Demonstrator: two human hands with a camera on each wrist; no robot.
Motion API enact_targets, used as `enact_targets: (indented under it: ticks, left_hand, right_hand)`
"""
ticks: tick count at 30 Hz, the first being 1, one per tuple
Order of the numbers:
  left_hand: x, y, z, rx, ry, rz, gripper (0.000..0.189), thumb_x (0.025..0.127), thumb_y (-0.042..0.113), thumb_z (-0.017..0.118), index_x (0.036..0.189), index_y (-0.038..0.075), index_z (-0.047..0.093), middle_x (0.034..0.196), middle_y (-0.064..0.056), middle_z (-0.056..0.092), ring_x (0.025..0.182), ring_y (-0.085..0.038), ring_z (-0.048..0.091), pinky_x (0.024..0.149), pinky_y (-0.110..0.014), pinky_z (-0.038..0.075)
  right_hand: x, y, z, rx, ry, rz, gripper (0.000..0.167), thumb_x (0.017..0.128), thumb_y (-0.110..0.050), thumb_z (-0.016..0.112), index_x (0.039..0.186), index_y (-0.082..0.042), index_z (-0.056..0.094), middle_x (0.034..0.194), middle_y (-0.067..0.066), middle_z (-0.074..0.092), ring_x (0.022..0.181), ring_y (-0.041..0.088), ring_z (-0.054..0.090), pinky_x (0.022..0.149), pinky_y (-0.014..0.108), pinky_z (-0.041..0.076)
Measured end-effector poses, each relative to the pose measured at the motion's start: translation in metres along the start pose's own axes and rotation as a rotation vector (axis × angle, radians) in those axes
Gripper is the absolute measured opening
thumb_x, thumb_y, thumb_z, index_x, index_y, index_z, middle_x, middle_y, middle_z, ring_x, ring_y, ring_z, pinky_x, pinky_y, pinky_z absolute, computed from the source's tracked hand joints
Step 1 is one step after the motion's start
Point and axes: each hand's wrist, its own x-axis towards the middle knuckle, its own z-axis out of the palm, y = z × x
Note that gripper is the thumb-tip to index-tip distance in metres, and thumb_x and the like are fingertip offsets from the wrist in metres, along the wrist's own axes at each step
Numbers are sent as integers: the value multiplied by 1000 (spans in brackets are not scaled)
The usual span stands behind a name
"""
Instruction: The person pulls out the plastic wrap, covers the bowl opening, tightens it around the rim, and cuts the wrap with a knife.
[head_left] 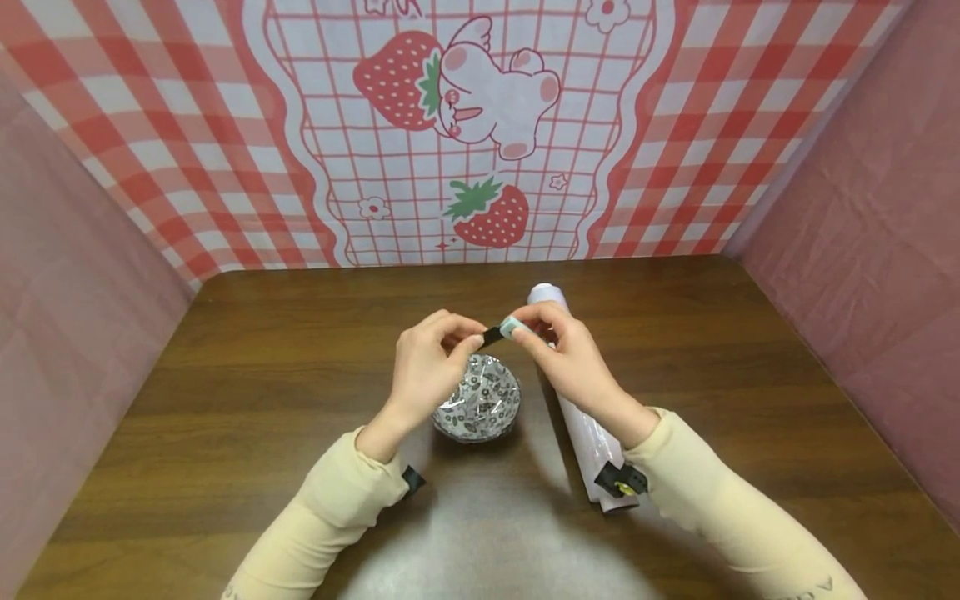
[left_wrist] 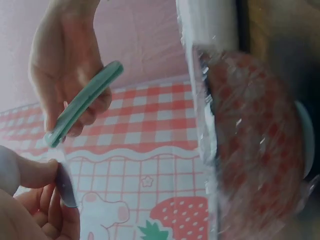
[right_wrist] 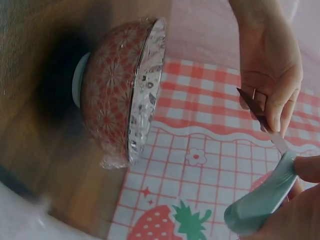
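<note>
Above the bowl, my right hand (head_left: pixel 576 360) grips the mint-green handle (head_left: pixel 512 326) of what looks like a small folding knife. A groove runs along the handle (left_wrist: pixel 85 105) in the left wrist view. My left hand (head_left: pixel 426 367) pinches the dark blade (head_left: pixel 491 336) between thumb and fingers. In the right wrist view the blade (right_wrist: pixel 255 110) extends out of the handle, its pointed end past the left fingers. Below both hands stands a bowl (head_left: pixel 480 404), patterned red outside (right_wrist: pixel 110 85) and grey-white inside, with clear plastic wrap stretched over its mouth.
A long white roll of plastic wrap (head_left: pixel 585 442) lies to the right of the bowl, partly under my right forearm. The brown wooden table (head_left: pixel 262 375) ends at a red-checked cloth (head_left: pixel 202 150) at the back, with pink cloth (head_left: pixel 847 192) at the sides.
</note>
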Motion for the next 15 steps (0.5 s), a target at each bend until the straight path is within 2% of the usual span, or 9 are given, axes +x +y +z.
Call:
enact_targets:
  ticks: [3,8,12,15]
  left_hand:
    - [-2,0,3,-78,20,-48,8,76,5,69,83,8,71,71,0,63,59,-7,57,55,-20,47]
    - [-5,0,7,-176,38,-139,8,77,7,70,85,8,71,72,-2,66,58,-9,57,54,-20,46]
    - [-6,1,8,-246,28,-225,10,76,8,71,86,7,72,72,-6,68,58,-9,55,53,-19,44]
    - [-7,0,9,-296,19,-285,11,76,8,71,87,5,72,73,-10,68,58,-9,54,53,-19,43]
  right_hand:
    - [-1,-1,2,168,-15,93,19,89,-2,51,105,5,58,89,7,58,77,9,50,67,20,41]
    - [-3,-1,5,406,-14,203,32,86,6,40,115,12,49,94,-4,56,85,8,48,72,20,39]
    - [-5,0,7,509,-37,231,35,86,7,39,120,13,43,97,-6,54,87,8,47,73,20,38]
    - [-6,2,7,509,-64,229,34,89,5,41,122,11,44,98,-6,55,86,7,48,72,20,39]
